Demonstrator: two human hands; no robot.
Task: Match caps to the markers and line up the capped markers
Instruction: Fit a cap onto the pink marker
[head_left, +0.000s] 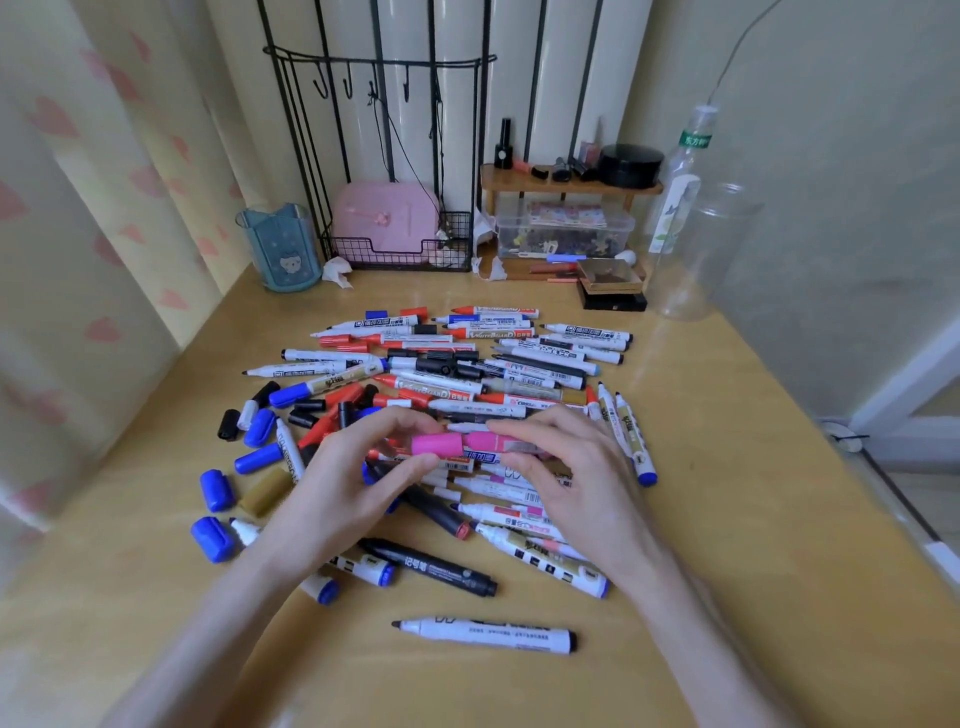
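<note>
Pink marker (496, 443): up off the pile, between both hands, long axis lying left to right across the view.
Pink cap (436, 446): on the marker's left end, meeting the barrel at a thin seam; clicked fully home or not, impossible to tell.
Left hand (353, 483): closed narrow round the cap, thumb below, fingers curled over the top.
Right hand (571, 467): pinching the barrel, fingers curled over it; the marker's far end hidden beneath them.
Key relation: cap to the left, barrel to the right, both on one line. Probably calls for a straight push along that axis, hands toward each other.
Pile (467, 364): uncapped markers and loose caps heaped directly under the hands, on the wooden table (727, 519).
Loose blue caps (215, 491): scattered at the pile's left edge, nearer the left hand.
Line-up: no row of capped markers visible; one white marker (488, 634) alone at the near edge, tip bare.
Progress, by the look: early days.
</note>
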